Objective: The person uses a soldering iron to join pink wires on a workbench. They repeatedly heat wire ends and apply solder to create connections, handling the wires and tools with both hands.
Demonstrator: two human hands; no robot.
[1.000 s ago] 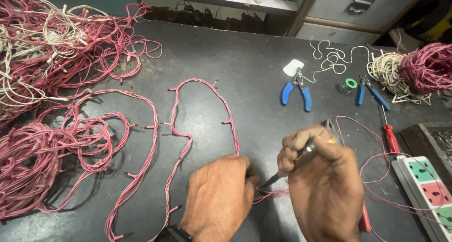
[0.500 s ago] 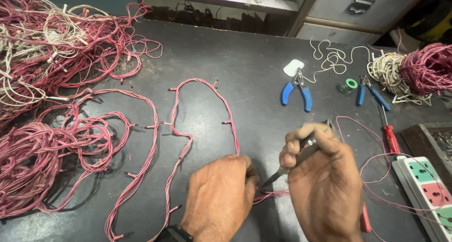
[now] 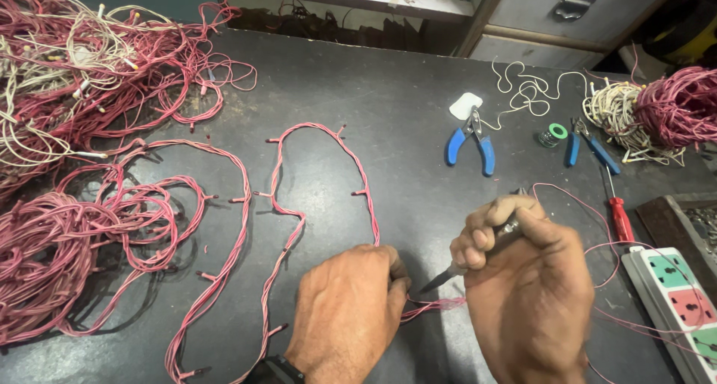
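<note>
— What do you see from the head camera, standing there?

— A dark table (image 3: 403,100). I take the blue-handled pliers (image 3: 472,139) as my landmark. Below the pliers, near the front edge, are the two hands of the person. The left hand (image 3: 345,313) is closed, knuckles up, and it pinches a pink twisted wire (image 3: 429,307) at its fingertips. The wire comes out to the right of this hand.

— And the other hand?

— The right hand (image 3: 526,287) is below and a little right of the pliers. Its fingers are wrapped firmly around a thin tool with a dark pointed tip (image 3: 448,276), like a soldering iron. The tip points down-left to the wire, just above it; if it touches I cannot tell.

— Where does the wire go?

— It belongs to a long pink wire string (image 3: 328,175) with small side stubs. The string runs in loops on the table, left of the pliers and below them.

— What else is around?

— Far left of the pliers lie big tangled bundles of red and white wire (image 3: 82,78). Right of the pliers stand a small green tape roll (image 3: 554,135), then a second blue-handled tool (image 3: 590,149), and a red screwdriver (image 3: 620,216) below it. Further right is a coil of red and white wire (image 3: 657,108). Below right, at the table edge, lies a white power strip (image 3: 683,302) with coloured sockets.
</note>
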